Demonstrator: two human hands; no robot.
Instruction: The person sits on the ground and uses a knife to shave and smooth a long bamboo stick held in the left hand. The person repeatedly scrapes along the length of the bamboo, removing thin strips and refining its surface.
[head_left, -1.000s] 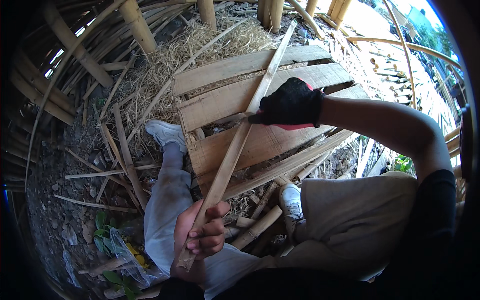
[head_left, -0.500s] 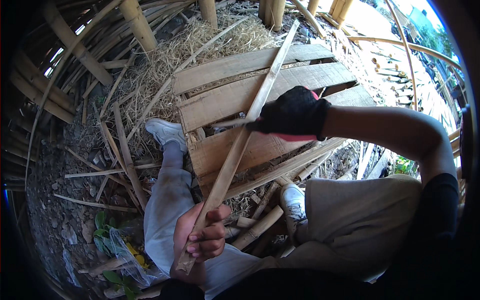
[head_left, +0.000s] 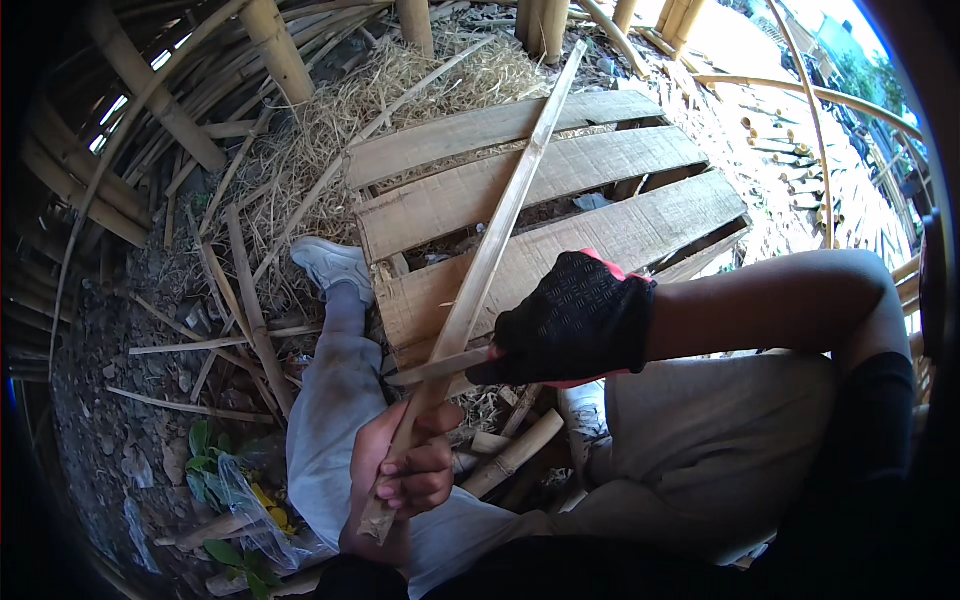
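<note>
Left hand [head_left: 408, 478], bare, closed around lower end of long bamboo strip [head_left: 495, 240] running toward upper centre. Right hand [head_left: 570, 320], black-gloved, gripping knife [head_left: 432, 368] against strip at centre. Crumpled clear plastic bag [head_left: 245, 495] lower left.

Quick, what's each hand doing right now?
Left hand: bare, closed around the lower end of the bamboo strip.
Right hand: black glove, closed on a knife whose blade lies against the strip.
</note>
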